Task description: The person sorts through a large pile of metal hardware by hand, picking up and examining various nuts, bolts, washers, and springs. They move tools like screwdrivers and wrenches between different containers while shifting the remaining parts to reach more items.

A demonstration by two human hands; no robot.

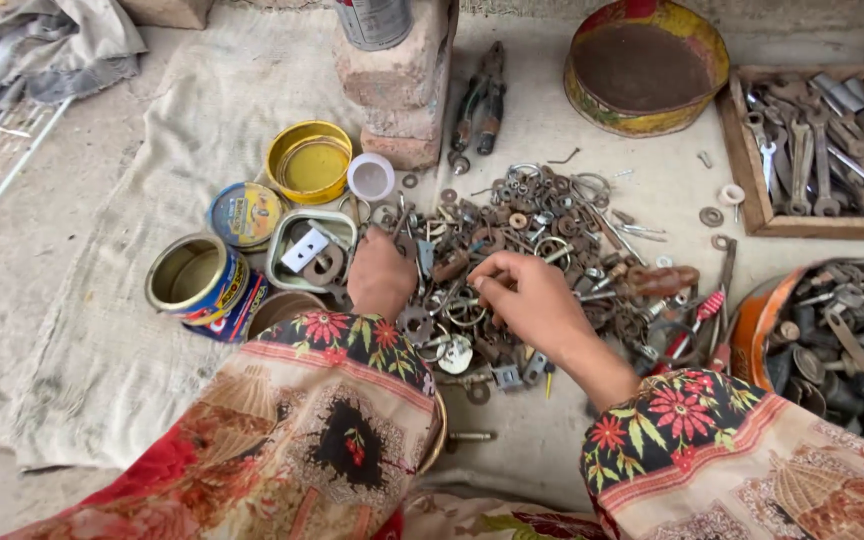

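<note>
A heap of rusty washers, rings, nuts and bolts (512, 225) lies spread on a burlap sheet (122, 330). My left hand (380, 275) is curled into a loose fist at the heap's left edge, beside a small rectangular tin (297, 275); what it encloses is hidden. My right hand (527, 295) rests on the heap's middle with fingertips pinched together on small metal pieces. Both arms wear floral patterned sleeves.
Several open round tins (192, 275) and a yellow lid (309, 160) stand to the left. A brick (402, 80) and pliers (480, 100) lie behind. A wooden tray of wrenches (822, 150), a rusty round tin (647, 65) and a bowl of parts (842, 335) are on the right.
</note>
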